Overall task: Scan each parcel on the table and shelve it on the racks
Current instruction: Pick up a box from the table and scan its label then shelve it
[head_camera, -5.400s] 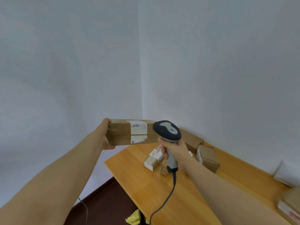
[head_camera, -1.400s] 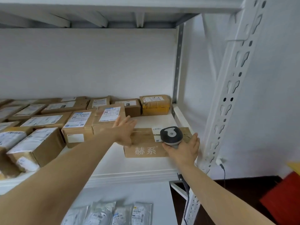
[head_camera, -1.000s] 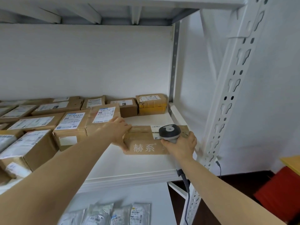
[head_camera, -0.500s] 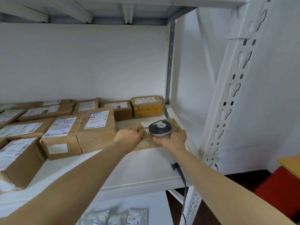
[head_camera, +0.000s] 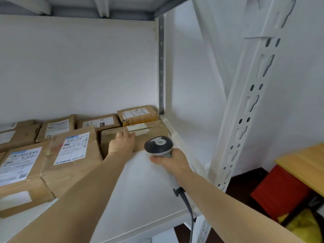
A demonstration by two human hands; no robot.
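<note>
White rack shelf (head_camera: pixel 140 190), right edge: parcel (head_camera: pixel 152 135) sits just before the back-row boxes (head_camera: pixel 138 114), my left hand (head_camera: pixel 121 143) flat on it, fingers straight, right hand (head_camera: pixel 172 161) wrapped round the scanner (head_camera: pixel 158 146); shelving looks nearly done, so next I lift off and turn to the table (head_camera: pixel 305 163).

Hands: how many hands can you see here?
2. The left hand lies flat on a box at the back of the shelf. The right hand grips the scanner just in front of that box.
</note>
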